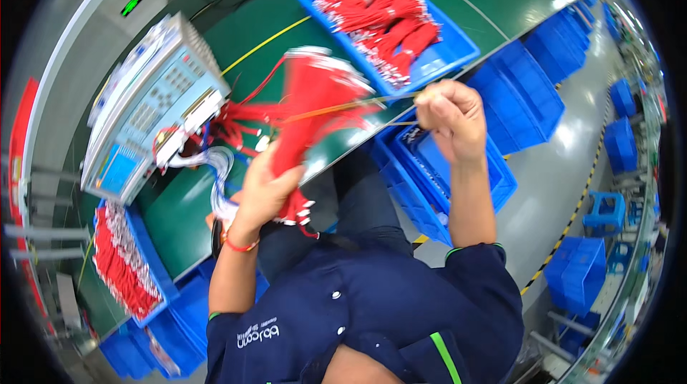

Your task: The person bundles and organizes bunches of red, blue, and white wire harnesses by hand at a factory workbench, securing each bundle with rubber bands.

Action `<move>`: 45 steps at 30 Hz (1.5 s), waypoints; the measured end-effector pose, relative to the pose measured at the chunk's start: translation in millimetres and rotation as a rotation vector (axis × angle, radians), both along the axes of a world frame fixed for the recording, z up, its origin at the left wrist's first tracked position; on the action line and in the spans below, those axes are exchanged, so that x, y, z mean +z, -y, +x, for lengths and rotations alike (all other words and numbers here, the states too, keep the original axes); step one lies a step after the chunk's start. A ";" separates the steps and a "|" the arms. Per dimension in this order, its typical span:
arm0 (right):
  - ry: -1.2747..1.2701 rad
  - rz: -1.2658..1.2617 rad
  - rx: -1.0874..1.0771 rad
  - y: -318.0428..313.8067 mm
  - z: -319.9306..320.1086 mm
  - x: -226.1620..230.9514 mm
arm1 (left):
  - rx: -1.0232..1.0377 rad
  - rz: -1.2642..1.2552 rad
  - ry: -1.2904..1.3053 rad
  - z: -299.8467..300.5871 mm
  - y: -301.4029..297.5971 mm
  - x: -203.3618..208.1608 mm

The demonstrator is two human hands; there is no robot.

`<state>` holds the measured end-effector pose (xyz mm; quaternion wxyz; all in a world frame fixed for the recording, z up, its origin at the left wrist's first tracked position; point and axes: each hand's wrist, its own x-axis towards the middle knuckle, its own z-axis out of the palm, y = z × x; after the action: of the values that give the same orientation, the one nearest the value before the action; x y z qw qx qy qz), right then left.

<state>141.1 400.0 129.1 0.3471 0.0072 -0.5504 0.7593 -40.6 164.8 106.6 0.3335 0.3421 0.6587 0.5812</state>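
My left hand [266,187] is wrapped round a thick bundle of red wires [304,101] with white connectors on their ends. The bundle's far end fans out and is blurred by motion. A thin yellowish rubber band [336,108] stretches from the bundle across to my right hand [452,118], whose fingers are closed on its other end. More red wires [240,119] lie on the green table beside a grey test instrument [154,108], with white and blue leads [218,162] running from it.
A blue bin [440,69] of red wire bundles stands at the far table edge. Another blue tray [154,269] of red wires sits at the left. Stacked blue crates [404,194] stand by my right arm, with more crates [519,98] beyond. A blue stool [605,212] is on the floor.
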 end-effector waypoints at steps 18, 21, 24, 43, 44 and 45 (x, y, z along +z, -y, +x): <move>0.330 -0.098 0.912 107.7 -75.2 -54.4 | 0.260 0.205 0.205 14.2 103.7 -21.0; 0.435 0.278 0.912 119.8 -88.8 -38.6 | 0.264 0.220 0.193 27.0 108.5 -24.3; 0.526 0.005 0.330 75.1 -110.4 -82.0 | 0.303 0.253 0.199 32.5 126.9 -13.9; 0.219 1.242 -0.282 152.3 -116.9 -61.3 | 0.816 0.513 0.250 82.4 206.8 -42.1; 0.136 1.208 -0.174 176.3 -109.1 -51.8 | 0.810 0.524 0.270 82.7 208.4 -45.9; 0.099 1.163 -0.026 198.3 -102.5 -41.3 | 0.819 0.535 0.278 84.2 210.6 -49.8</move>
<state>38.6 201.7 87.8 0.2694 0.1544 -0.8924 0.3276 43.6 -45.8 56.8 0.0635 0.0486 0.5162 0.8527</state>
